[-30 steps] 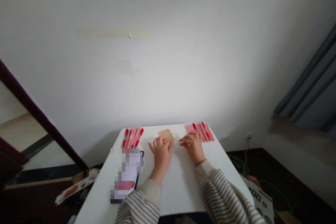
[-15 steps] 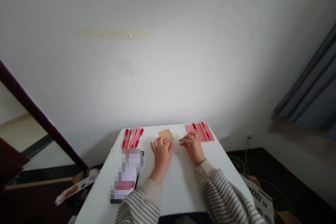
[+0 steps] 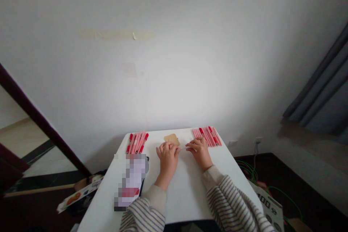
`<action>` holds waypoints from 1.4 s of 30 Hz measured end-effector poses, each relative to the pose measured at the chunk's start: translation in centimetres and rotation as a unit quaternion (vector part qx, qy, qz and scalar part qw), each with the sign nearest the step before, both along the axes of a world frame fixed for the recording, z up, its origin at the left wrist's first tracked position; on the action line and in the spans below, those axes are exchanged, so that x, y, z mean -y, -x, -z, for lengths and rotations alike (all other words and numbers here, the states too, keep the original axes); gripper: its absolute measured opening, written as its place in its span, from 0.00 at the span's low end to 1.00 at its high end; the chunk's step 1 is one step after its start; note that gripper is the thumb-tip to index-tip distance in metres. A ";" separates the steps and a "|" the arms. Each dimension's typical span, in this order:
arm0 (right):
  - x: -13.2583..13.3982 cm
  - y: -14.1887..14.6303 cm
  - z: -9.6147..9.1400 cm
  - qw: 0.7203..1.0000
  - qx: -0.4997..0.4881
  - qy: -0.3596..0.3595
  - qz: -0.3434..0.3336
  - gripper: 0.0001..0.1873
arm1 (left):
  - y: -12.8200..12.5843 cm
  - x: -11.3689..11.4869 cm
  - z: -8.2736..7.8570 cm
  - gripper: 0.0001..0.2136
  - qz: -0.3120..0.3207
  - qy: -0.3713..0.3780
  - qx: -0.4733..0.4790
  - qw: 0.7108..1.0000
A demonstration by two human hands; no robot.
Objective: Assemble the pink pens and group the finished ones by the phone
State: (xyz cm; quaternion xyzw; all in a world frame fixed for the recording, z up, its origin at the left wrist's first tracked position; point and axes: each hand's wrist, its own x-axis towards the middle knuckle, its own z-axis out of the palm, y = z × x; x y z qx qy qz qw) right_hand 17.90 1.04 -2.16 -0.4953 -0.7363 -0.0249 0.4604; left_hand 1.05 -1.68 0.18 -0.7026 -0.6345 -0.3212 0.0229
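Observation:
Over the white table (image 3: 185, 195), my left hand (image 3: 167, 157) and my right hand (image 3: 199, 152) face each other with curled fingers. A thin pale rod (image 3: 183, 149) spans the small gap between them, one end pinched in each hand. It looks like a pen refill, but its ends are hidden by my fingers. Just beyond my left hand lies a flat tan piece (image 3: 172, 138), partly covered by the fingertips. Beside my right hand is a row of pink pens (image 3: 209, 137), some with red parts. Another bunch of pink and red pens (image 3: 137, 143) lies at the far left.
A blurred-out, phone-like flat object (image 3: 133, 181) with a dark edge lies on the table's left side. The white wall (image 3: 174, 79) rises right behind the table. Green cables (image 3: 247, 168) and a printed box (image 3: 269, 203) are on the floor at right.
Both hands stay almost in place. The thin rod between them shows slightly more clearly now; the pens and tan piece have not moved.

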 end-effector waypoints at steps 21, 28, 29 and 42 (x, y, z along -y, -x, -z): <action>-0.2 -0.4 0.1 0.999 -0.011 -0.004 0.036 0.05 | -0.6 -0.1 0.3 0.06 -0.059 -0.008 0.011 0.998; -0.3 -0.4 0.3 0.999 -0.011 -0.008 0.029 0.06 | -1.4 -0.3 0.9 0.08 -0.096 0.000 -0.044 0.994; -0.3 -0.4 0.4 0.999 -0.011 -0.009 0.030 0.06 | -1.4 -0.3 0.9 0.09 -0.101 0.003 -0.051 0.994; 0.0 -0.3 0.1 0.999 -0.013 0.007 0.031 0.06 | -1.5 0.1 0.4 0.12 -0.107 0.017 -0.068 0.992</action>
